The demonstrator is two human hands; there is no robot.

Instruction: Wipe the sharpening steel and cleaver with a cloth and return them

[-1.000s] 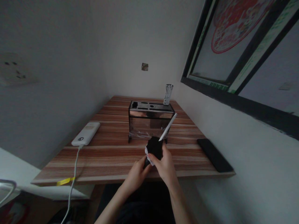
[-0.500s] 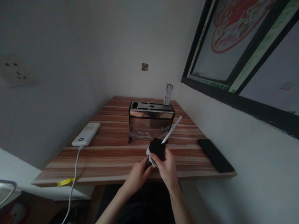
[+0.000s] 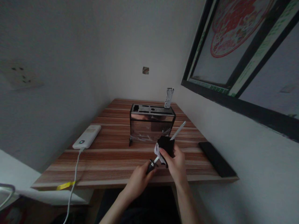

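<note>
My left hand (image 3: 139, 179) is closed round the dark handle (image 3: 150, 167) of a long thin tool, likely a knife, whose pale blade (image 3: 177, 131) slants up to the right. My right hand (image 3: 175, 160) pinches a black cloth with a white lining (image 3: 165, 147) folded round the blade near its base. Both hands hover over the front edge of the wooden table (image 3: 112, 155), just in front of a shiny metal holder with slots in its top (image 3: 151, 123).
A white power bank (image 3: 87, 136) with a cable (image 3: 74, 174) running off the front edge lies at the left. A black phone (image 3: 217, 158) lies at the right by the wall. A small silver packet (image 3: 168, 97) stands behind the holder. A framed picture (image 3: 240, 46) hangs on the right wall.
My right hand with the cloth has slid up and right along the blade, baring the dark handle and a short stretch of blade by my left hand. The view has shifted slightly.
</note>
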